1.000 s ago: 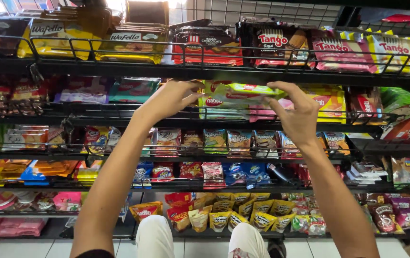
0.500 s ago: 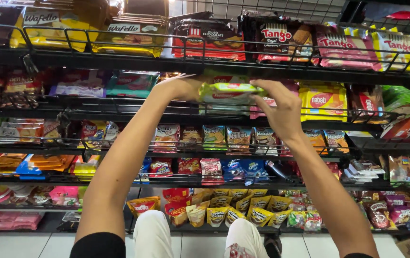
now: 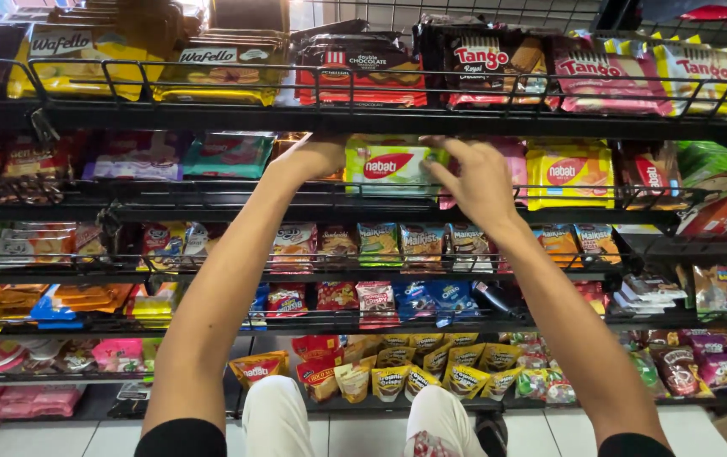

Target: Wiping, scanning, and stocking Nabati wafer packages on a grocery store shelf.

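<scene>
Standing green wafer pack in wire shelf

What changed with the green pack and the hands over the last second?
Green pack went from flat and held in front of the shelf to upright, pushed into the second shelf. Left hand and right hand followed it in, still gripping its ends. Other stock unchanged.

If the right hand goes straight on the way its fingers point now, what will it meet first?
The right hand points up and left, already touching the light green pack. Straight on, it would press further into that pack, below the black shelf edge. Depth is hard to judge.
</scene>
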